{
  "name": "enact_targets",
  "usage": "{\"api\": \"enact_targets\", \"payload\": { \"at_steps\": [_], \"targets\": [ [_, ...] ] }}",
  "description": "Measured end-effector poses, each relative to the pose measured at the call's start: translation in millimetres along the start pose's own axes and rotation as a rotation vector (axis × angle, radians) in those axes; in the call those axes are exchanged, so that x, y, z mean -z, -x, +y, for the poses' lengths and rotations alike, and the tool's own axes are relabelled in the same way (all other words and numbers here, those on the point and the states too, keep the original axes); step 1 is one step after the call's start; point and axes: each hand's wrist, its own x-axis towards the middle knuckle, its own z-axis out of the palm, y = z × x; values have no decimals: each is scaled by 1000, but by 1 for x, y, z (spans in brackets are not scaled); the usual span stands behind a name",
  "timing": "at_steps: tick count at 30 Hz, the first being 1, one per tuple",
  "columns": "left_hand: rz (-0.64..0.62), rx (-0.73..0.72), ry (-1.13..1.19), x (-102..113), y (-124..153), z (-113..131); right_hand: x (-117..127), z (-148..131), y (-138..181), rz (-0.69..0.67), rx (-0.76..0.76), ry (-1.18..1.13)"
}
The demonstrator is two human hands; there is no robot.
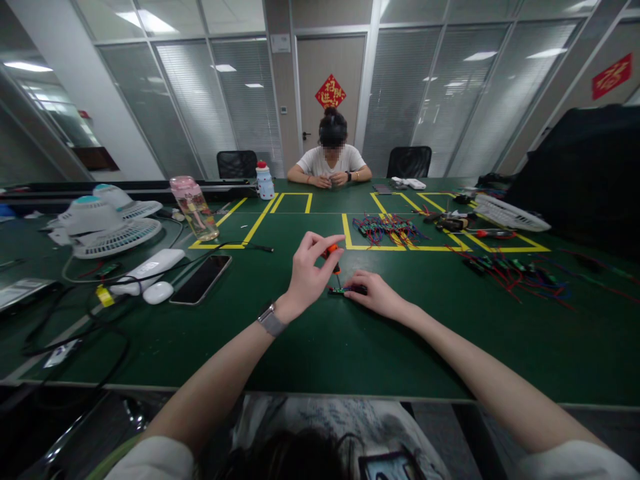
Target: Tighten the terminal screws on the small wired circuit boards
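My left hand pinches the orange handle of a small screwdriver, held upright with its tip down on a small green circuit board lying on the green table. My right hand rests on the table and presses that board down with its fingers, holding it by its right end. A watch sits on my left wrist.
A pile of red and blue wired boards lies inside a yellow-taped square, more at the right. A phone, white cases, fans, cables and a pink bottle stand at the left. Another person sits opposite.
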Motion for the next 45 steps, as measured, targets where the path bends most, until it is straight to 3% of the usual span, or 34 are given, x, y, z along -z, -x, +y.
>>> {"api": "enact_targets", "payload": {
  "at_steps": [7,12,17,22,27,33,38,45],
  "targets": [
    [-104,-27,75,-1,2,3,1,-1,0,-11,6,1],
    [-27,-32,-32,-1,1,1,0,1,1,-4,9,-4],
    [-72,26,66,-1,1,-3,-1,1,1,-5,6,-15],
    [-34,19,2,-2,1,-5,0,0,1,-9,-10,-16],
    [-100,19,108,-3,2,-5,1,0,1,-22,-8,-16],
    [-69,-57,-4,-3,2,-2,-1,2,1,2,0,-21],
    [-141,5,79,-1,-1,-3,-1,2,1,-5,9,-25],
    [-82,40,-23,0,-3,-4,-1,3,2,-15,0,-26]
  ]
}}
